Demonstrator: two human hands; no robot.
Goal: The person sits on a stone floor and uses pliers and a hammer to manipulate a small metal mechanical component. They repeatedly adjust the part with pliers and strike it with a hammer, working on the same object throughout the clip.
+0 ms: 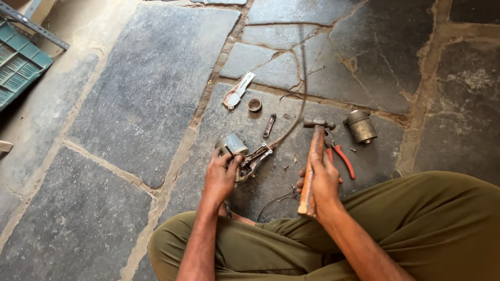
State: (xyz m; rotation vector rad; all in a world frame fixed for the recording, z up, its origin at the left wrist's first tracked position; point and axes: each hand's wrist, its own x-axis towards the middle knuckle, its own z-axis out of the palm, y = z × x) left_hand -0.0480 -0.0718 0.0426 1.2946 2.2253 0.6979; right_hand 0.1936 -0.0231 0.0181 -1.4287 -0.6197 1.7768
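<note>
Crossed legs (416, 229) nearest; my right hand (324, 179) fingers closed round hammer (312, 166), left hand (221, 174) fingers gripping metal part (242, 153) on stone floor (146, 99), pliers (341, 158) beside.

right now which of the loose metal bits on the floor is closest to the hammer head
The brass-coloured cylindrical part, just right of the hammer head; the small ring and flat link lie farther left.

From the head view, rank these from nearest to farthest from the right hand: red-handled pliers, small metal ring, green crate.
Measured from the right hand, which grips the hammer:
1. Red-handled pliers: on the stone floor just right of that hand, almost touching it.
2. Small metal ring: farther up the floor, to the left, past the cable.
3. Green crate: far left edge, by far the farthest.
</note>
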